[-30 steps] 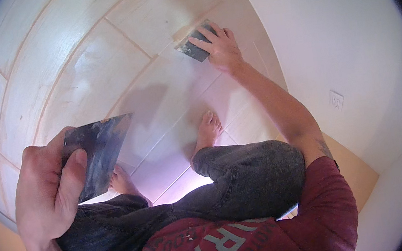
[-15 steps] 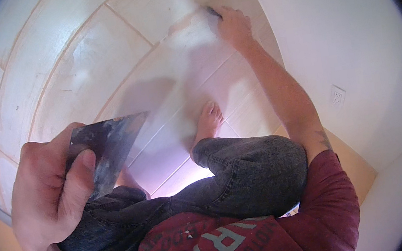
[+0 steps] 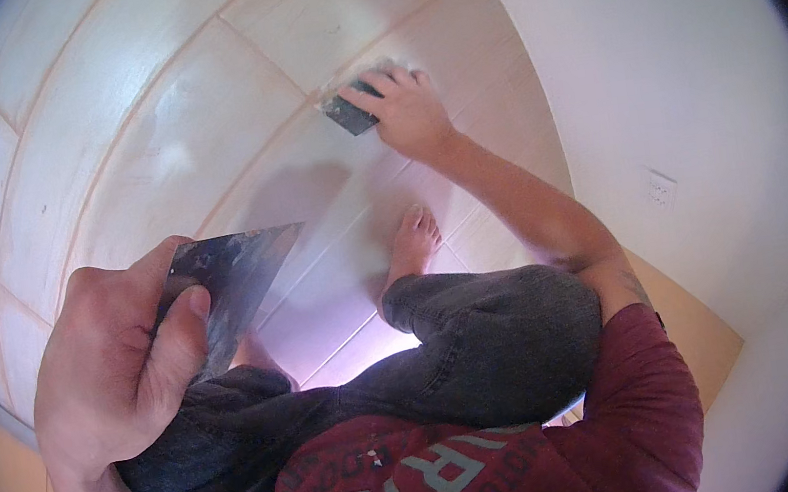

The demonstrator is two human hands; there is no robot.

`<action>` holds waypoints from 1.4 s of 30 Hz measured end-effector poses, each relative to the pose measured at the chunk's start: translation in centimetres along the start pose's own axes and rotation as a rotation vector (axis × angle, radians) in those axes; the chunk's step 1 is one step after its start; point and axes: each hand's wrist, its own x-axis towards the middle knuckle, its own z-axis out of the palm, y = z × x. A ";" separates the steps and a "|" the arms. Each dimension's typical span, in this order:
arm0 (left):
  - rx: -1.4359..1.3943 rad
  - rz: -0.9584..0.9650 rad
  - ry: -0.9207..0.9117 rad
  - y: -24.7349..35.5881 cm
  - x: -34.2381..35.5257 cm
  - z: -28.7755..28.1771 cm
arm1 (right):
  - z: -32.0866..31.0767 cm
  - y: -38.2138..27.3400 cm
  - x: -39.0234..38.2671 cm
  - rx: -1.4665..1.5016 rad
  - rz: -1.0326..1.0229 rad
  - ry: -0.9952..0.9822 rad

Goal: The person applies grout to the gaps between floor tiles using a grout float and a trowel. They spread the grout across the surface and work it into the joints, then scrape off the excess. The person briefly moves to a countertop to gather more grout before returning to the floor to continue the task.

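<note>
My left hand (image 3: 107, 350) is raised at the lower left, closed round a dark flat spreader (image 3: 239, 280). Its thumb lies across the face, which is streaked with pale residue. Farther out, my right hand (image 3: 412, 116) presses a second dark flat spreader (image 3: 351, 121) to the tiled floor (image 3: 180, 105). That blade sits at a joint between tiles, with pale smears along its edge. Part of it is hidden under my fingers. The far joints look brownish, while those near my feet look pale.
A white wall (image 3: 626, 50) with an outlet (image 3: 660, 187) rises along the right. My bare right foot (image 3: 411, 242) rests on the tiles below the right hand, and my knees in dark jeans (image 3: 493, 332) are bent. Tan flooring (image 3: 689, 328) shows beside the wall.
My right hand has swept left and toward me along the tile joint, bringing more of its spreader into sight. My left hand has shifted slightly right, still holding its spreader.
</note>
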 end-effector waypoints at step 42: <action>-0.071 0.011 -0.077 -1.6 -0.2 -0.8 | 2.1 0.0 1.9 -0.046 -0.201 0.175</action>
